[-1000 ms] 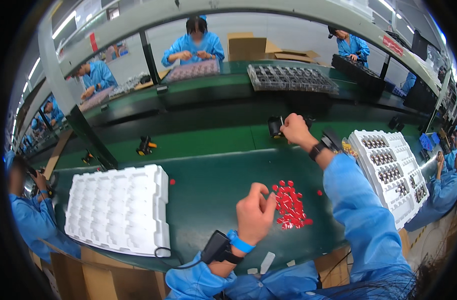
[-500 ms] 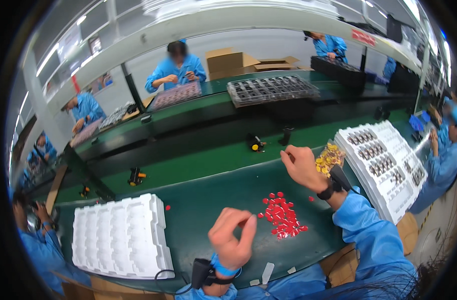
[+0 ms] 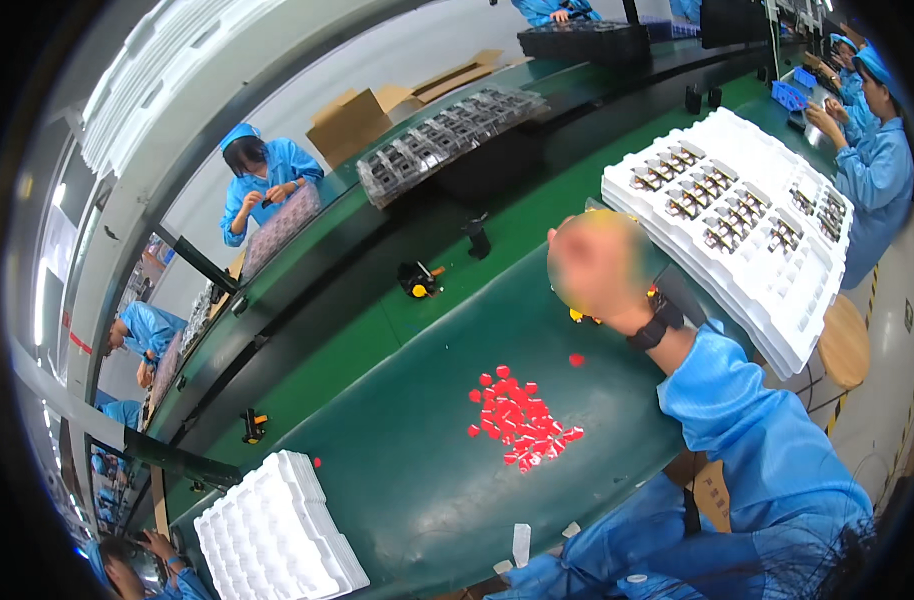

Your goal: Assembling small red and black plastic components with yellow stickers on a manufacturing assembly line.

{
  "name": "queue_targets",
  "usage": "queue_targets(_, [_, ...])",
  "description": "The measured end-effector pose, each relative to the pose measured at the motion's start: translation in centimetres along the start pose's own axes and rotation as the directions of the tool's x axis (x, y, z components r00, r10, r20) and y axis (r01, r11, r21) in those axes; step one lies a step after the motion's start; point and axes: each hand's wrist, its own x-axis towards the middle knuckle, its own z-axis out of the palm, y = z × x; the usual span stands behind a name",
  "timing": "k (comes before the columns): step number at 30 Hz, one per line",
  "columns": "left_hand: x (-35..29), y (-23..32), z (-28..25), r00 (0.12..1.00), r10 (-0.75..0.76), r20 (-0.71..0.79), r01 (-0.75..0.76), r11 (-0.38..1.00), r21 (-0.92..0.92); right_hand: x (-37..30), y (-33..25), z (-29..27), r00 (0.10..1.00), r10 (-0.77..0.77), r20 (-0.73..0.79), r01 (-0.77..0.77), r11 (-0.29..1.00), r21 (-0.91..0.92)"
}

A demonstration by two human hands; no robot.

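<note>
My right hand (image 3: 599, 268) is over the right part of the green bench, in front of a bag of yellow pieces (image 3: 583, 316) that it mostly covers. A blur smears its fingers, so what they hold, if anything, cannot be made out. A black band (image 3: 659, 325) circles that wrist below the blue sleeve. Left of the hand lies a loose pile of small red pieces (image 3: 522, 420), with one red piece (image 3: 576, 360) apart from it, nearer the hand. Just beyond the hand stands a white foam tray (image 3: 667, 235) with rows of small metal-and-black parts. My left hand is out of the picture.
A stack of white moulded trays (image 3: 277, 530) stands at the lower left. Black parts with yellow pieces (image 3: 417, 280) sit on the green conveyor (image 3: 362, 335). Behind it lies a clear tray of black parts (image 3: 447, 140). Co-workers in blue sit across and at right (image 3: 882, 190).
The view has turned to the right. My left hand has left the picture. My right hand now covers most of the bag of yellow pieces, which was in plain sight beside it.
</note>
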Motion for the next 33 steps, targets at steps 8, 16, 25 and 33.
queue_targets(8, [-0.1,0.2,0.0,0.999,-0.041,0.036,0.040,0.998,0.038,0.2,0.2,-1.7,0.712,0.277,0.645,0.151,0.837,-0.526])
queue_targets(16, [0.5,0.1,0.4,0.995,-0.070,0.067,0.063,0.993,0.099,0.0,0.7,-3.2,0.576,0.240,0.781,0.142,0.912,-0.385])
queue_targets(25, [3.5,-0.8,-0.7,0.981,-0.167,0.098,0.103,0.878,0.467,0.2,0.5,-2.5,0.534,0.181,0.826,0.215,0.916,-0.340])
queue_targets(33, [6.2,-6.8,-8.7,0.850,-0.467,-0.244,0.406,0.286,0.868,0.4,1.0,-2.5,0.623,0.076,0.778,-0.002,0.995,-0.096])
